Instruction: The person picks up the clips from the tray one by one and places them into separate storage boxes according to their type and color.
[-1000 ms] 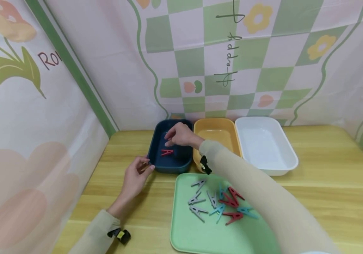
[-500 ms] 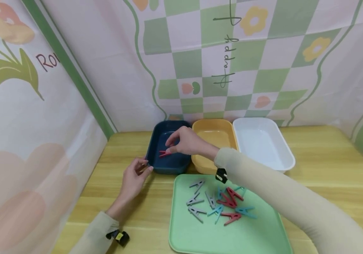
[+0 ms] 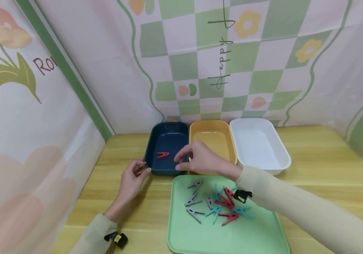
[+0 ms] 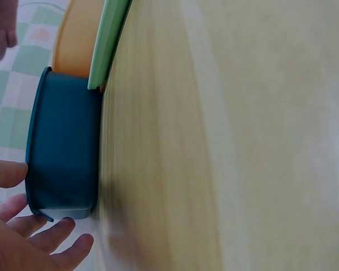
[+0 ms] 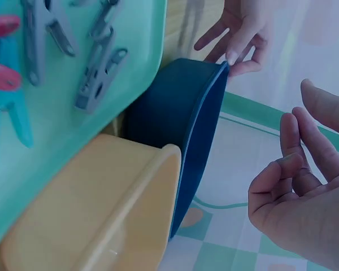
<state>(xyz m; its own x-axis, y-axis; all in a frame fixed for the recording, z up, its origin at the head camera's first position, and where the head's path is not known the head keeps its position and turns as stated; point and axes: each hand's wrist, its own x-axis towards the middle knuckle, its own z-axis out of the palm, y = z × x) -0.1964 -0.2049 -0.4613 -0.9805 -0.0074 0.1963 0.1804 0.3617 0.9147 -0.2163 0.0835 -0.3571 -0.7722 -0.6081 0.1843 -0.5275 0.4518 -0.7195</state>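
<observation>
Head view shows one red clip lying inside the blue box, so this placing seems finished. Right hand, above the box's right edge, has thumb and fingertips apart, holding nothing; left hand pinches the box's near-left corner. Next move probably calls for reaching the tray, right-front of the box. Compared with half a second earlier, right hand has left the clip.

On the table lay the tray, with clothespins on it. Behind the tray, side by side, stood the left bin, with 1 clothespin in it, the middle bin and the right bin. Left of the tray was the left hand; behind the tray, the right hand and, farther back, the curtain.
</observation>
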